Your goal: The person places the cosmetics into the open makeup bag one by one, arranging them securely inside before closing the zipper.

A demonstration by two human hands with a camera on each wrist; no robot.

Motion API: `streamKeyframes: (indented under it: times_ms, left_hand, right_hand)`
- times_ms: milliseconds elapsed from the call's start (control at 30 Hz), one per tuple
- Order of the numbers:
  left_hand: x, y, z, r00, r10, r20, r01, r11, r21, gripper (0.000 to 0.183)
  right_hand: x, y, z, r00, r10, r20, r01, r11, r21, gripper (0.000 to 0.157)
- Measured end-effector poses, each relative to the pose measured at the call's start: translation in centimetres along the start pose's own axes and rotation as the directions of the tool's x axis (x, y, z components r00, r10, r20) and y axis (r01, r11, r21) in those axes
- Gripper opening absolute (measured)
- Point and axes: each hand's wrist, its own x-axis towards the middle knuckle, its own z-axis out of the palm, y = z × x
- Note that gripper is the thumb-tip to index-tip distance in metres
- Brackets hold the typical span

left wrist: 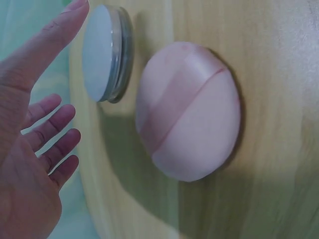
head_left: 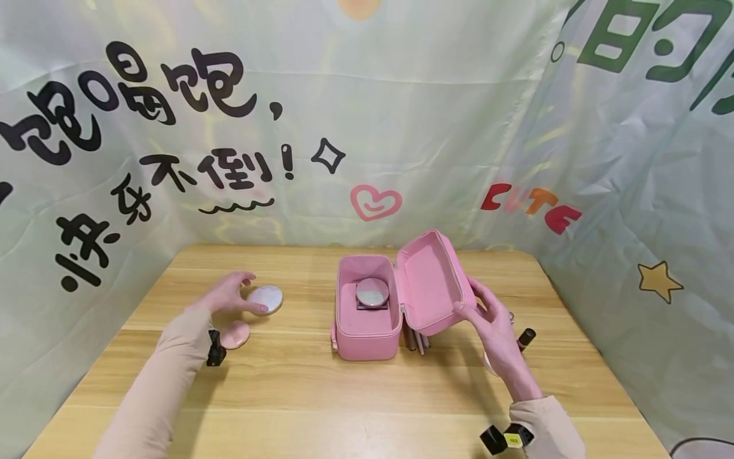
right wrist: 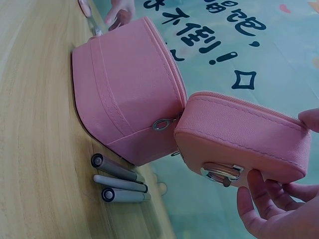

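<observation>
A pink cosmetic case (head_left: 367, 344) stands on the table with its lid (head_left: 432, 277) swung up to the right. My right hand (head_left: 497, 328) holds that lid by its outer end, thumb on the rim and fingers behind. Inside the case lies a round compact (head_left: 372, 292) on top of a dark flat item. Over on the left, my left hand (head_left: 228, 294) has its thumb and fingers spread at a round, white-topped container (head_left: 268, 298). A pink powder puff (left wrist: 189, 112) with a ribbon band lies just below that hand.
Several pen-like sticks (right wrist: 119, 181) lie beside the case, under the lifted lid. A black tube (head_left: 526, 338) and a partly hidden white item (head_left: 489, 364) are by my right hand. Printed fabric (head_left: 321, 210) hangs behind the wooden table (head_left: 321, 408).
</observation>
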Motion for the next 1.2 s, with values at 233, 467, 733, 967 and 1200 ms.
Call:
streamKeyframes:
  times_ms: [233, 467, 733, 967, 1200]
  left_hand:
    - [-0.3, -0.2, 0.9, 0.996, 0.061, -0.062, -0.060, 0.998, 0.022, 0.097]
    - [-0.2, -0.4, 1.4, 0.997, 0.033, -0.063, -0.031, 0.999, 0.039, 0.093]
    - [0.1, -1.0, 2.1, 0.997, 0.014, -0.072, -0.011, 0.999, 0.044, 0.091]
    - [0.1, -0.7, 2.2, 0.998, -0.006, -0.059, 0.007, 1.000, 0.027, 0.091]
    - [0.1, -0.6, 2.3, 0.998, 0.011, -0.063, -0.008, 0.999, 0.045, 0.085]
  right_hand:
    - [0.0, -0.1, 0.1, 1.000, 0.009, 0.002, -0.009, 1.000, 0.011, 0.065]
    - [0.0, -0.1, 0.1, 1.000, 0.011, 0.000, -0.011, 1.000, 0.015, 0.064]
    - [0.0, -0.1, 0.2, 1.000, 0.012, 0.001, -0.012, 1.000, 0.017, 0.063]
    - [0.0, 0.0, 0.1, 1.000, 0.004, 0.002, -0.004, 1.000, 0.010, 0.064]
    - [0.0, -0.1, 0.1, 1.000, 0.002, 0.004, -0.002, 1.000, 0.020, 0.063]
